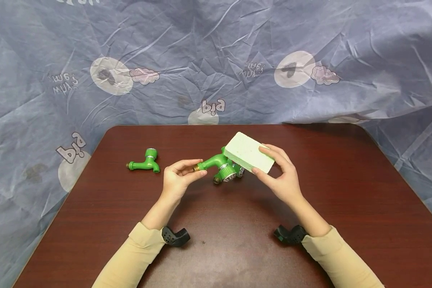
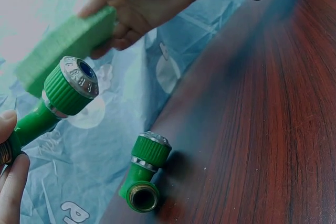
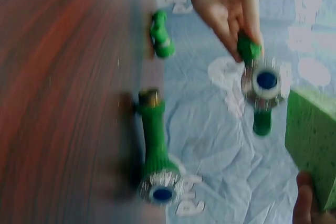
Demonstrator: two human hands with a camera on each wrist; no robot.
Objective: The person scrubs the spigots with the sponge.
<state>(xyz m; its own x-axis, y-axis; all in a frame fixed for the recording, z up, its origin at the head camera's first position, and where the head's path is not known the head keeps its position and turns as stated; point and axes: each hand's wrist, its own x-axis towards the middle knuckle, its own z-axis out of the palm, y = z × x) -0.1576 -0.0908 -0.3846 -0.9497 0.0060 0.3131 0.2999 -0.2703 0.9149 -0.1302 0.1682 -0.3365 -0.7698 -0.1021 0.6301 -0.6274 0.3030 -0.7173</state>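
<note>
My left hand (image 1: 178,176) pinches a green tap (image 1: 214,161) by its brass threaded end, lifted above the table. In the left wrist view that tap (image 2: 34,124) shows its ribbed knob with a silver cap. My right hand (image 1: 282,176) grips a pale green sponge (image 1: 248,152) by its edges, close beside the tap's far end. Whether sponge and tap touch cannot be told from the head view; in the right wrist view a gap shows between tap (image 3: 262,90) and sponge (image 3: 310,140). Beneath them a second green tap (image 2: 144,174) stands on the table, partly hidden in the head view.
A third green tap (image 1: 145,162) lies on the table to the left of my left hand. The dark red-brown wooden table (image 1: 216,248) reaches back to a hanging blue-grey printed cloth (image 1: 187,52). Black wrist devices (image 1: 176,237) sit at both cuffs.
</note>
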